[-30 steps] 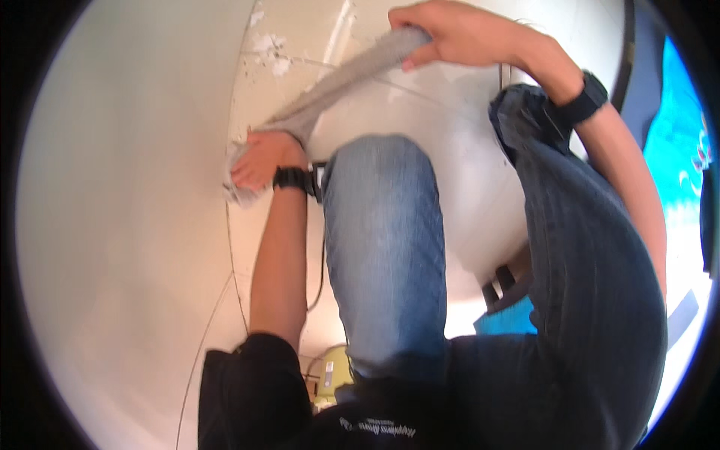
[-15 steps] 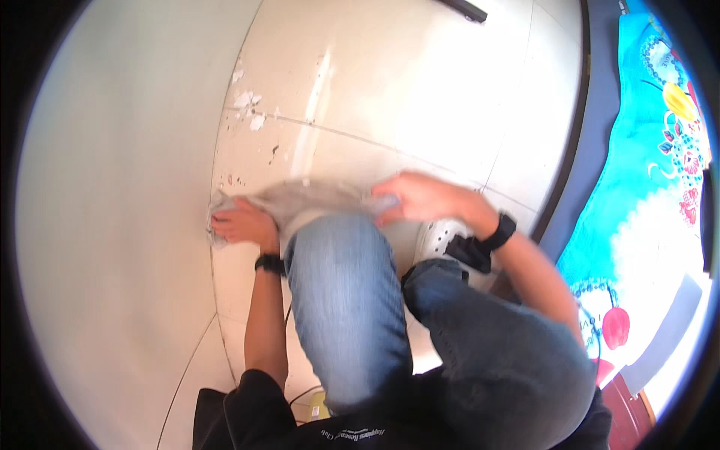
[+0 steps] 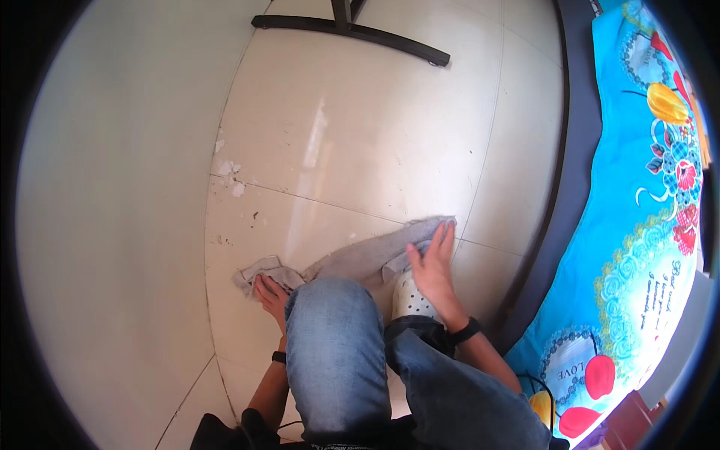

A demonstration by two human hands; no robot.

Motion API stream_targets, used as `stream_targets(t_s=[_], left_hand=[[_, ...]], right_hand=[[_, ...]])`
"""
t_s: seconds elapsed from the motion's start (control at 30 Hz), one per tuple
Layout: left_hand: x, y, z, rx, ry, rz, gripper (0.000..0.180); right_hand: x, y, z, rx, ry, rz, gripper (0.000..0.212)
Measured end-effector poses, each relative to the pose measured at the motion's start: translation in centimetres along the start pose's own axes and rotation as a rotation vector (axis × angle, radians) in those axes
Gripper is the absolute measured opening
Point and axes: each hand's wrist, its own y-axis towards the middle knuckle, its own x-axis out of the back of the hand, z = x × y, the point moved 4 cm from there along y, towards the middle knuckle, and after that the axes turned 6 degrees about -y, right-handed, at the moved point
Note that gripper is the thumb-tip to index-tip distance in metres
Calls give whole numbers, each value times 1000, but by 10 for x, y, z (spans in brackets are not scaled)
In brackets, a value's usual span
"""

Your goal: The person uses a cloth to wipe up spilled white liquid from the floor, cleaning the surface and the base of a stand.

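Observation:
A grey cloth [image 3: 367, 253] lies stretched across the floor tiles in front of my knees, its left end bunched up. My left hand [image 3: 272, 296] is closed on that bunched end, with its fingers bent over the fabric. At the other end, my right hand [image 3: 433, 274] rests on the cloth with fingers stretched out and the thumb apart. Just below the cloth, beside the right wrist, a white clog with holes [image 3: 409, 301] shows on my foot. My left knee hides part of the cloth's lower edge.
A pale wall [image 3: 120, 210] rises on the left. White flakes [image 3: 231, 174] and dark specks lie on the floor [image 3: 390, 150] near it. A dark metal stand foot [image 3: 367, 34] is at the far end. On the right, a dark bed frame [image 3: 559, 180] carries a blue flowered sheet [image 3: 611, 217].
The cloth, blurred before, now lies spread on the floor. My right hand has shifted from a bent grip to outstretched fingers. The view has tilted, bringing in more of the stand foot.

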Motion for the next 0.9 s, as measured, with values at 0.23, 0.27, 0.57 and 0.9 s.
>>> stream_targets(t_s=[0.23, 0.27, 0.57, 0.9], left_hand=[[-32, 12, 21, -153, 309, -151, 75], [-45, 15, 28, -144, 471, -288, 76], [15, 58, -64, -438, -292, 137, 82], [38, 69, -46, -678, -249, 284, 67]], right_hand=[[-24, 99, 52, 1, -243, -405, 86], [-27, 114, 64, 13, -238, -392, 86], [-10, 220, 125, 283, -350, -709, 68], [-24, 249, 153, 700, -171, -375, 58]])
